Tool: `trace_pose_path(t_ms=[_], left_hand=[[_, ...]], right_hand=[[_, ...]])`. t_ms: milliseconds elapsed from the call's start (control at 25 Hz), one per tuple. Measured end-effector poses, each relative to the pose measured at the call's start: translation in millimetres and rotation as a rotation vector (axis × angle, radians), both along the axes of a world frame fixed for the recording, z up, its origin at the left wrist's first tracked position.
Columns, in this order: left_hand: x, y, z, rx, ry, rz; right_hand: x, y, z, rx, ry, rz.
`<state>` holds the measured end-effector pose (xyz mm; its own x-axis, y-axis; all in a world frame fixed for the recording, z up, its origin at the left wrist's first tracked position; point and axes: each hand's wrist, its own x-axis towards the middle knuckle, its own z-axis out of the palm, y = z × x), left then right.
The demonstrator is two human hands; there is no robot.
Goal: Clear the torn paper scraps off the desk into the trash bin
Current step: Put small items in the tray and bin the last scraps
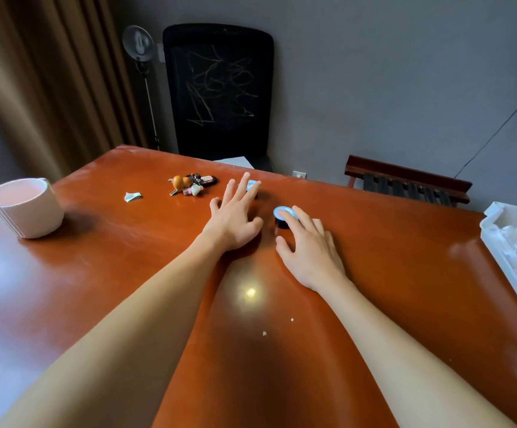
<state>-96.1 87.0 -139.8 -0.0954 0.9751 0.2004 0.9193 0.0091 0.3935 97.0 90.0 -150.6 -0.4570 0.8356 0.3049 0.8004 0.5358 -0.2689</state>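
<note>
A crumpled pale paper scrap [132, 196] lies on the orange-brown desk [390, 273], left of a bunch of keys. Two tiny white crumbs [264, 333] sit nearer me. My left hand [234, 216] lies flat on the desk with straight, spread fingers; its fingertips reach a small blue-topped capsule [252, 184]. My right hand [308, 245] rests on the desk, fingers loosely bent, fingertips touching a second black capsule with a blue lid [283, 215]. Neither hand holds anything. No trash bin shows in this view.
A white mug [25, 208] stands at the desk's left edge. A bunch of keys with an orange charm [191, 183] lies at the back. A white tray [504, 257] with wrapped items sits at the right edge. A black chair [218, 91] stands behind the desk.
</note>
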Motion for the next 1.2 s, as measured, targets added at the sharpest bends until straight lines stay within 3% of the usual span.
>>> trace_pose_path(t_ms=[800, 1200], left_hand=[[2, -5, -5, 0.193, 0.027, 0.039], [4, 7, -2, -0.006, 0.069, -0.041]], right_hand=[[0, -4, 3, -0.003, 0.034, -0.019], [-1, -3, 1, 0.005, 0.033, -0.021]])
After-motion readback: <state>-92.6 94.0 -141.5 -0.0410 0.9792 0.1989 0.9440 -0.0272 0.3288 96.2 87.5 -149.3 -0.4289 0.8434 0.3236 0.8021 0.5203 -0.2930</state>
